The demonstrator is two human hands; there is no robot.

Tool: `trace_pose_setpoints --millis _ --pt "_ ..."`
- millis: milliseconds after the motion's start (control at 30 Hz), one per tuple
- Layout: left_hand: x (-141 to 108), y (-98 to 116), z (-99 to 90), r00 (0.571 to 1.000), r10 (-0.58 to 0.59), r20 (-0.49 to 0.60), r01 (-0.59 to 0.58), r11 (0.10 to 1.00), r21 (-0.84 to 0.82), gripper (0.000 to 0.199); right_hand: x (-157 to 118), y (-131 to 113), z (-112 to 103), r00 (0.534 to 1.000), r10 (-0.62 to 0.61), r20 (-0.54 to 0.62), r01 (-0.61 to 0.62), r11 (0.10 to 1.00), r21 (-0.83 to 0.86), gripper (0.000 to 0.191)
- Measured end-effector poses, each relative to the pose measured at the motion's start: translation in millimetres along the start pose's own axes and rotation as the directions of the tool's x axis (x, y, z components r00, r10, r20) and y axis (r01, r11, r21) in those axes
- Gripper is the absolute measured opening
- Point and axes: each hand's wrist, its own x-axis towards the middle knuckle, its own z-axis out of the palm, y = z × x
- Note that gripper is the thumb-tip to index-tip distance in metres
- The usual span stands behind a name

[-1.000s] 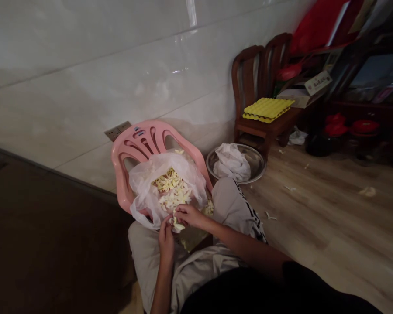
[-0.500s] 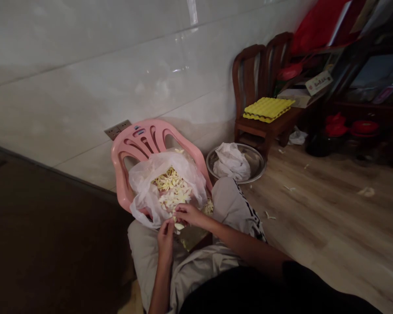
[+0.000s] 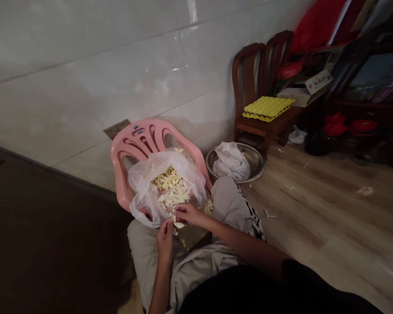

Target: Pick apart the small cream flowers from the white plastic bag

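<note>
Pale yellow pieces (image 3: 170, 189) lie heaped in a clear plastic bag (image 3: 144, 194), which sits on a pink plastic chair (image 3: 134, 135) at center frame, against a tiled wall (image 3: 85, 74). A seated person works at the bag's near edge, where a small piece (image 3: 179, 225) sticks out between both hands. The left hand (image 3: 165, 244) is in a narrow grip, fingers drawn together at the piece, while the right hand (image 3: 188, 213) curves over it from the right in an equally narrow pinch. Just below the hands, more pieces rest on the person's beige trousers (image 3: 229, 200), whose side stripe shows on the knee nearest the bag. Right of the chair, a steel basin (image 3: 253, 159) holding a crumpled white bag (image 3: 231, 161) stands on the wood-look floor (image 3: 314, 209), touching the knee. Pale scraps (image 3: 365, 190) dot the floor at right. A wall socket (image 3: 113, 131) sits just behind the pink chair. At upper right, a yellow egg tray (image 3: 268, 108) rests on the seat of a dark wooden chair (image 3: 249, 74), with red-lidded jars (image 3: 363, 126) beyond it. A dark mat (image 3: 52, 226) fills the lower left.
</note>
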Motion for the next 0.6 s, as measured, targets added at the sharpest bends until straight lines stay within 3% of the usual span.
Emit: trace_pose_setpoints --millis 167,400,600 --pt "-0.1 0.7 0.9 0.999 0.037 0.032 -0.039 0.998 0.046 0.047 -0.1 5.7 -1.1 1.0 -0.022 0.01 0.022 0.999 -0.035 0.035" --pt "-0.8 1.9 3.6 0.999 0.033 0.006 -0.033 0.999 -0.013 0.042 3.3 5.8 -1.1 0.992 -0.124 -0.02 0.123 0.99 -0.063 0.033" --pt "-1.8 3.4 3.1 0.999 0.031 0.008 -0.031 0.999 -0.027 0.039 3.6 6.4 -1.1 0.993 -0.118 -0.028 0.115 0.99 -0.087 0.032"
